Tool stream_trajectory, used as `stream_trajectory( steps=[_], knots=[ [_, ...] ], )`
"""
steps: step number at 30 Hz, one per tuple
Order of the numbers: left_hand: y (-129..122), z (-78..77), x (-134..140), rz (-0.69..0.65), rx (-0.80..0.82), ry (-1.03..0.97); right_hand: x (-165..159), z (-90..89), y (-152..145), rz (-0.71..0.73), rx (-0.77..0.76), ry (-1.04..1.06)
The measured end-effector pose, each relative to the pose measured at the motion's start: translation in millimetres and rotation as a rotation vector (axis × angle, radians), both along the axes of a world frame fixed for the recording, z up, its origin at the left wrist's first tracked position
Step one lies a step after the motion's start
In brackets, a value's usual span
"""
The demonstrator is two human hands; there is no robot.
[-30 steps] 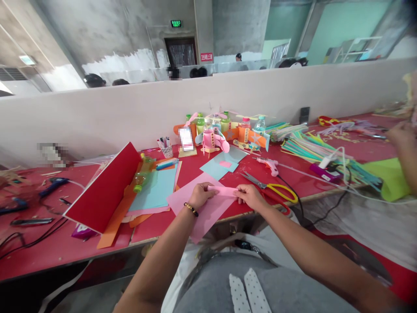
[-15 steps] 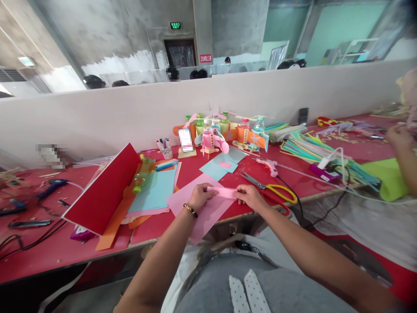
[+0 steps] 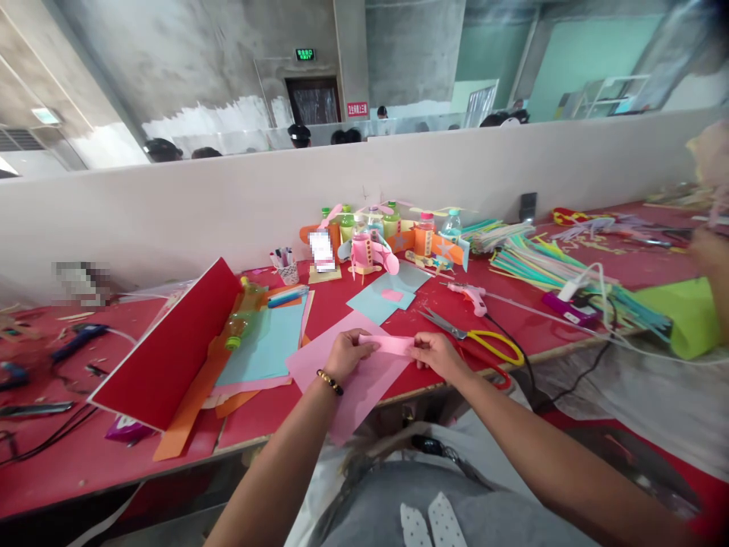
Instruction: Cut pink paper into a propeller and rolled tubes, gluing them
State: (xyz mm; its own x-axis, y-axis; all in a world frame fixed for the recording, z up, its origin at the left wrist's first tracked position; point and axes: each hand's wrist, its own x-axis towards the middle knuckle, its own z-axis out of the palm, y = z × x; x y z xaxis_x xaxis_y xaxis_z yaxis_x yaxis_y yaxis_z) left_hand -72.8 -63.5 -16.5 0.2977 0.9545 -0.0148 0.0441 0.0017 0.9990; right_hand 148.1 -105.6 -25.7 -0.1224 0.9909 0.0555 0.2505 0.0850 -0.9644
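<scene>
A narrow pink strip, apparently of paper or foam sheet (image 3: pixel 389 346), is stretched between my two hands. My left hand (image 3: pixel 347 357) pinches its left end, and my right hand (image 3: pixel 437 354) pinches the other end. Beneath them, a larger pink sheet (image 3: pixel 358 395) reaches over the table's front edge. Scissors (image 3: pixel 494 346) with yellow and red handles lie open to the right of my right hand. Behind those lies a pink glue gun (image 3: pixel 470 298). Pale blue sheets (image 3: pixel 370 305), with a small pink cutout (image 3: pixel 392 295) on them, are just beyond my hands.
Bottle planes (image 3: pixel 364 247) stand at the back, near a phone (image 3: pixel 322 251) and a pen cup (image 3: pixel 287 270). A red board (image 3: pixel 171 353) leans at left beside a plastic bottle (image 3: pixel 242 319). Coloured strips (image 3: pixel 541 266) and a purple power strip (image 3: pixel 571 310) are at right, near another person's arm (image 3: pixel 709 254).
The view has shifted slightly, so the table appears a little lower. Both hands keep their pinch on the pink strip, with hardly any movement.
</scene>
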Motion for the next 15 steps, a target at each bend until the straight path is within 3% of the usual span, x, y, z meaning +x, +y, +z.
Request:
stream_trajectory(
  steps=[7, 11, 15],
  knots=[
    [-1, 8.0, 8, 0.001, -0.066, -0.017, 2, -4.4, -1, 0.009, -0.035, 0.083],
    [8, 25.7, 10, -0.021, -0.11, 0.038, 3, -0.7, 2, 0.005, -0.117, 0.169],
    [32, 43.3, 13, -0.062, -0.049, 0.062, 1, 15.8, 18, -0.039, -0.108, 0.287]
  ],
)
